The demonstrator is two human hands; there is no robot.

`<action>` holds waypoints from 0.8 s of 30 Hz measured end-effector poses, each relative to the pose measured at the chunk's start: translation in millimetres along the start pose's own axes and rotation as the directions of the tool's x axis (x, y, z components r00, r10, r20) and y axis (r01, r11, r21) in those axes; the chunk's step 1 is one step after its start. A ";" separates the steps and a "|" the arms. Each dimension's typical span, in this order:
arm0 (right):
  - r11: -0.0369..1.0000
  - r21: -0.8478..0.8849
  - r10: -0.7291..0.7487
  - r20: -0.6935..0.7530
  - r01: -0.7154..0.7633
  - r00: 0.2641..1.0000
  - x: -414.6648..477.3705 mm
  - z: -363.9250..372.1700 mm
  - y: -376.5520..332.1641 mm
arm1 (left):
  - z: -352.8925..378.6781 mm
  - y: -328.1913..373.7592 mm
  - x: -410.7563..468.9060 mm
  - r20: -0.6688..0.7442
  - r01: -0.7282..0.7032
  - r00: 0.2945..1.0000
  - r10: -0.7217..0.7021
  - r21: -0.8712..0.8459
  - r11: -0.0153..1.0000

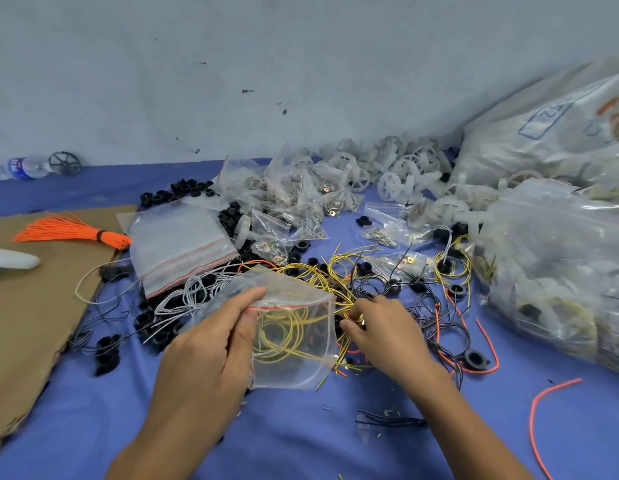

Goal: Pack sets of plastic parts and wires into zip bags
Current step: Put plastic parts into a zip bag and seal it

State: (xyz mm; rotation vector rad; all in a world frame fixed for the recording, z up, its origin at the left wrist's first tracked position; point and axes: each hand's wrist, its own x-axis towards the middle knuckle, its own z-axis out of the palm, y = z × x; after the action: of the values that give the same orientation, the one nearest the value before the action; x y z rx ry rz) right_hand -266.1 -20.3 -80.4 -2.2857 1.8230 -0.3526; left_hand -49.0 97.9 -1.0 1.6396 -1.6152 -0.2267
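My left hand (211, 344) pinches the red-striped mouth of a clear zip bag (294, 341) held above the blue cloth; yellow wire shows through the bag. Just right of the bag, my right hand (381, 327) pinches strands from a tangle of yellow wires (322, 275). White wires (183, 299) and black wires (415, 299) lie mixed around black plastic rings (474, 358). A stack of unused zip bags (180, 247) lies behind my left hand. White plastic wheels (398, 171) are heaped at the back.
Small bags of metal bits (294, 195) pile up at the back centre. Large filled plastic sacks (550, 265) crowd the right side. Brown cardboard (31, 306) with an orange wire bundle (72, 233) lies left. A water bottle (27, 167) sits by the wall. Loose orange wires (543, 407) lie front right.
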 end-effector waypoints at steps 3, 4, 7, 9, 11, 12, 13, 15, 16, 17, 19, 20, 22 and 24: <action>0.999 -0.041 -0.031 -0.032 0.030 0.999 1.7 -2.5 -3.9 | -1.0 -0.1 -1.9 0.001 -0.011 1.000 0.011 0.024 1.000; 1.000 0.001 -0.027 -0.040 0.027 0.999 1.8 -5.9 -3.9 | -0.8 0.1 -2.1 0.001 -0.013 1.000 0.013 0.033 0.999; 0.980 0.200 0.036 -0.127 -0.010 0.991 -1.6 -23.1 1.7 | 0.1 0.4 -1.2 -0.006 -0.004 1.000 0.005 0.014 1.000; 0.942 0.333 0.099 -0.181 -0.034 0.979 -6.4 -34.6 9.0 | 1.0 0.5 -0.2 -0.008 0.008 1.000 -0.008 0.012 1.000; 0.889 0.456 0.154 -0.215 -0.040 0.964 -10.4 -45.0 16.9 | 1.8 1.5 0.8 -0.009 0.024 1.000 -0.024 0.003 1.000; 0.857 0.514 0.176 -0.232 -0.032 0.957 -11.6 -49.1 20.3 | 2.4 1.9 1.1 -0.007 0.027 1.000 -0.027 -0.003 1.000; 0.819 0.574 0.193 -0.248 -0.017 0.949 -12.0 -52.5 22.9 | 3.5 2.4 1.6 -0.007 0.028 1.000 -0.029 -0.010 1.000; 0.721 0.693 0.229 -0.267 0.022 0.936 -12.3 -57.9 25.3 | 5.3 3.4 1.7 -0.003 0.030 1.000 -0.030 -0.021 0.999; 0.670 0.741 0.247 -0.277 0.043 0.929 -12.3 -60.3 25.6 | 5.9 4.2 1.6 -0.001 0.031 1.000 -0.031 -0.026 0.999; 0.626 0.777 0.261 -0.292 0.069 0.920 -12.8 -63.2 25.4 | 6.2 4.8 1.5 0.000 0.032 0.999 -0.032 -0.031 0.999; 0.533 0.836 0.286 -0.320 0.128 0.903 -13.6 -69.8 25.5 | 6.4 5.6 1.5 -0.001 0.029 1.000 -0.029 -0.032 0.999; 0.478 0.865 0.305 -0.326 0.152 0.895 -14.2 -73.2 26.7 | 6.3 6.0 1.7 -0.003 0.026 1.000 -0.026 -0.031 0.999; 0.357 0.915 0.341 -0.316 0.190 0.885 -15.9 -79.1 29.2 | 6.1 6.2 1.9 -0.007 0.026 1.000 -0.027 -0.037 0.999; 0.207 0.953 0.364 -0.284 0.220 0.887 -18.8 -84.7 28.7 | 6.3 5.8 1.9 -0.008 0.031 0.999 -0.031 -0.043 0.999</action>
State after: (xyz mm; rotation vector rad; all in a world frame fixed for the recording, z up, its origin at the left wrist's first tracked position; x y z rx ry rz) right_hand -322.6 -8.7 -9.5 -1.1360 1.1081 -1.6287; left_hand -57.0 94.5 -0.8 1.6318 -1.5695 -0.2681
